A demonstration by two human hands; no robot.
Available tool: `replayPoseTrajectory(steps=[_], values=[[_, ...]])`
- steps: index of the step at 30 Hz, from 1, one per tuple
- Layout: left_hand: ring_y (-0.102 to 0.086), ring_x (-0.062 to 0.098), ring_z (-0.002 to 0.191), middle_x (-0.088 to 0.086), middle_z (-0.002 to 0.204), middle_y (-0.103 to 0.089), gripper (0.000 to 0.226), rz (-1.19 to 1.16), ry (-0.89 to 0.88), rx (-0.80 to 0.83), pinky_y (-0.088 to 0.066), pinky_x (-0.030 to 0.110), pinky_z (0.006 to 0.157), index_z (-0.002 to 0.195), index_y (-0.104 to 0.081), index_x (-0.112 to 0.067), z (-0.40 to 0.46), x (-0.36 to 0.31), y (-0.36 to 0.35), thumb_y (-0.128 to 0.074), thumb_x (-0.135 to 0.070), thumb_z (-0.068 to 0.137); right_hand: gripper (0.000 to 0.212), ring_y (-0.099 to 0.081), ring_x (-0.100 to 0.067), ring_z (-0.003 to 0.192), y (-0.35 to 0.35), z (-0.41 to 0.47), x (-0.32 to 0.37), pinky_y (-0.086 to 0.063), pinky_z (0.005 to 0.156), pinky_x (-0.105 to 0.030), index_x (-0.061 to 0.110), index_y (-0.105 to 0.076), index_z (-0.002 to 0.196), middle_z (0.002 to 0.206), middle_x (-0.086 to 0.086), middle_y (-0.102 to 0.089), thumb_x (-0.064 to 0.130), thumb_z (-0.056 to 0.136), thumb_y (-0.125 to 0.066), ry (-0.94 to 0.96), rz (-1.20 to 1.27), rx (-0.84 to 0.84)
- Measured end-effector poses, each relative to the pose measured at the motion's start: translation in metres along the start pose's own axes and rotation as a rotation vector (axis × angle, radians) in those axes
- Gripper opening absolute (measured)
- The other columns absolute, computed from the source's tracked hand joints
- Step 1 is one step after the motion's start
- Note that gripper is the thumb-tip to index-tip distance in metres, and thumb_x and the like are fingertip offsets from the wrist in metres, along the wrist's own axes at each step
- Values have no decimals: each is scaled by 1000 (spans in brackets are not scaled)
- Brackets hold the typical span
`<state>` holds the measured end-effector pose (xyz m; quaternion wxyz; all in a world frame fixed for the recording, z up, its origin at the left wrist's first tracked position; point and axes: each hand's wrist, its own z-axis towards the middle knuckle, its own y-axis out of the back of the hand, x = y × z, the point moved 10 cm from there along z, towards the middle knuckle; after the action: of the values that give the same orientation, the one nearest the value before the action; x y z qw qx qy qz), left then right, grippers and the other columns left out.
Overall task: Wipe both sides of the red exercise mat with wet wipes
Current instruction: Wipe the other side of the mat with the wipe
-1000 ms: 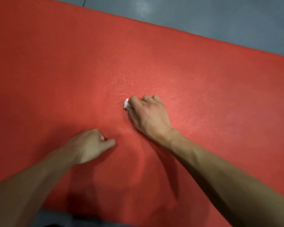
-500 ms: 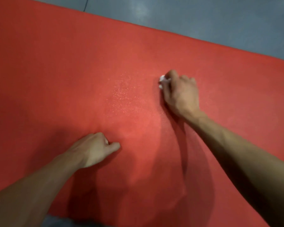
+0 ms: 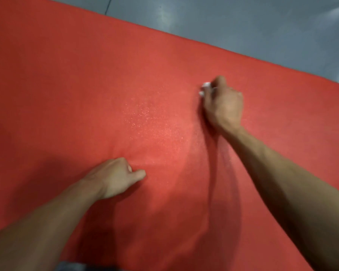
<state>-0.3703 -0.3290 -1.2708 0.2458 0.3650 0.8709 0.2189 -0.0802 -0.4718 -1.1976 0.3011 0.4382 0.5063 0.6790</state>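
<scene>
The fingers of the right hand (image 3: 222,106) curl around a bunched white wet wipe (image 3: 205,89) and press it against the red exercise mat (image 3: 86,85). Only a small part of the wipe shows past the knuckles. The left hand (image 3: 115,177) rests on the mat nearer the person, fingers curled into a loose fist, thumb extended, holding nothing. The two hands sit well apart. The mat lies flat on a grey floor (image 3: 243,22). A speckled sheen (image 3: 145,118) marks the mat surface between the hands.
</scene>
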Motion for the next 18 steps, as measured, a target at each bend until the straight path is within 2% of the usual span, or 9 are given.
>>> replayPoseTrajectory(steps=[2, 4, 6, 9, 11, 15, 16, 18], values=[[-38, 23, 48, 4, 50, -32, 61, 8, -13, 4, -31, 35, 49, 54, -39, -13, 0, -1, 0, -52, -62, 88, 31, -67, -43, 95, 22, 6, -59, -46, 86, -49, 14, -58, 108, 99, -17, -75, 42, 100, -45, -259, -8, -60], [-37, 24, 50, 6, 54, -32, 61, 11, -25, 5, -31, 33, 49, 56, -38, -11, 1, -1, 2, -53, -59, 91, 30, -66, -45, 97, 24, 9, -63, -44, 89, -49, 11, -57, 110, 100, -19, -74, 37, 101, -45, -324, -4, -88], [-37, 23, 50, 6, 57, -32, 61, 11, -38, 5, -30, 31, 46, 58, -38, -11, 1, -2, 2, -53, -59, 92, 28, -66, -45, 94, 6, 14, -16, -45, 86, -50, 10, -56, 111, 98, -21, -73, 35, 102, -46, -210, 50, -52], [-36, 21, 49, 7, 57, -32, 61, 1, -47, 0, -28, 30, 45, 58, -39, -10, 2, -2, 2, -52, -60, 91, 25, -68, -42, 90, -23, 15, 68, -44, 83, -48, 14, -58, 106, 92, -16, -75, 37, 101, -49, 56, 132, 48], [-38, 22, 50, 6, 54, -33, 63, -14, -44, 10, -31, 35, 49, 57, -40, -10, 2, -1, 1, -53, -62, 90, 28, -69, -39, 91, -22, 22, 64, -46, 82, -45, 17, -60, 103, 93, -12, -76, 42, 100, -50, 72, 82, 58], [-42, 21, 51, 3, 49, -35, 62, -48, -62, 7, -32, 33, 53, 56, -43, -10, 3, -1, 1, -53, -61, 89, 35, -66, -42, 102, 16, 35, -51, -50, 83, -45, 14, -61, 109, 107, -17, -74, 45, 97, -51, -339, 5, -26], [-42, 21, 51, 2, 48, -36, 61, -52, -60, 10, -32, 33, 53, 56, -45, -10, 3, -1, 1, -53, -60, 89, 34, -65, -43, 104, 22, 35, -65, -49, 85, -45, 13, -61, 109, 109, -19, -73, 43, 97, -51, -401, -10, -46], [-44, 20, 51, 0, 48, -38, 61, -55, -54, 16, -32, 33, 53, 56, -46, -10, 2, -2, 2, -53, -60, 90, 33, -64, -43, 104, 14, 41, -48, -48, 84, -45, 12, -61, 109, 109, -21, -72, 41, 97, -51, -395, 13, -43]])
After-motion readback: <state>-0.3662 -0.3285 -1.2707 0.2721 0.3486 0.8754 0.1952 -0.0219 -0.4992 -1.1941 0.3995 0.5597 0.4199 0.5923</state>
